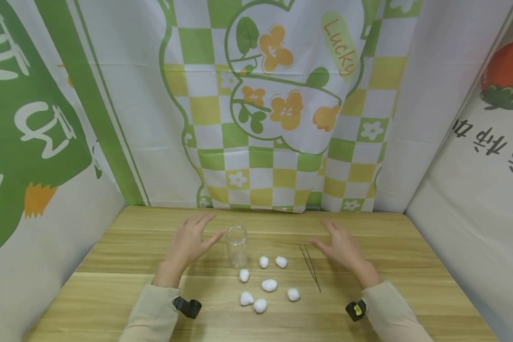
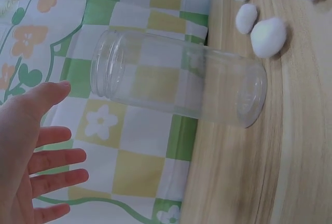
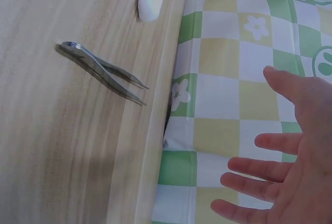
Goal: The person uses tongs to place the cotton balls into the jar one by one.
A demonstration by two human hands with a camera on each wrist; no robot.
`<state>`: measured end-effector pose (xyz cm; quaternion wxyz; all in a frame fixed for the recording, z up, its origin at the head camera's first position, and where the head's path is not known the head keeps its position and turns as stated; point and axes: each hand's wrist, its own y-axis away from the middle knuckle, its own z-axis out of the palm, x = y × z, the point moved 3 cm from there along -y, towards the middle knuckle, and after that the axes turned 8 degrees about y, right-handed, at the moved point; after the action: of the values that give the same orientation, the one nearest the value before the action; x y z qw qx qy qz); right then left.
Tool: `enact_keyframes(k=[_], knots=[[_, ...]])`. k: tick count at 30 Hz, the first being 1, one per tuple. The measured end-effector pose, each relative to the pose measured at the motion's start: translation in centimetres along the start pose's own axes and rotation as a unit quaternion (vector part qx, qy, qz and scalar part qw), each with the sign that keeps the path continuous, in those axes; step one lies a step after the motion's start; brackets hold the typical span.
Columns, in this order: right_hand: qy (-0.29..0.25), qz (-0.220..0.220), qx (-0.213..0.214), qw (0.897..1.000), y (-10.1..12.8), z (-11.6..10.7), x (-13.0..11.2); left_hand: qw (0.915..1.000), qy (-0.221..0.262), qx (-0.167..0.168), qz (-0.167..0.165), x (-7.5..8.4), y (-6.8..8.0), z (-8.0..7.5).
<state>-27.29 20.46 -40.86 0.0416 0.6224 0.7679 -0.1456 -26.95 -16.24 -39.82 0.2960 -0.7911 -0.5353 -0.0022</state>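
The left hand [image 1: 191,241] hovers over the wooden counter [image 1: 111,266] with fingers [image 2: 54,159] spread and straight, holding nothing — its thumb tip lies just beside the clear jar [image 1: 237,246], which stands upright and uncapped at the hand's 3 o'clock. The right hand [image 1: 341,246] is likewise flat and relaxed, fingers [image 3: 249,164] apart, gripping nothing. Metal tweezers [image 1: 310,267] lie on the counter near its thumb, at about 8 o'clock from the hand. Seven white cotton balls [image 1: 269,284] are scattered between jar and tweezers — mostly toward the jar's 5 o'clock.
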Motion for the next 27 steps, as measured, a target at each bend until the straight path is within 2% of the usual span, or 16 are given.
enact_keyframes(k=[7,15,23,27], knots=[[-0.016,-0.012,-0.005,1.000,0.4,0.4,-0.2,0.9992,0.038,0.012,0.006,-0.1,0.5,0.4],[-0.055,-0.025,-0.014,0.998,0.5,1.1,-0.1,0.9965,0.084,0.001,-0.001,-0.3,0.9,1.0],[-0.089,-0.030,-0.033,0.995,0.6,2.1,-0.2,0.9919,0.119,-0.024,-0.039,-0.2,1.3,1.9],[-0.107,-0.024,-0.042,0.993,0.8,2.6,-0.2,0.9890,0.139,-0.027,-0.043,-0.2,1.4,2.3]])
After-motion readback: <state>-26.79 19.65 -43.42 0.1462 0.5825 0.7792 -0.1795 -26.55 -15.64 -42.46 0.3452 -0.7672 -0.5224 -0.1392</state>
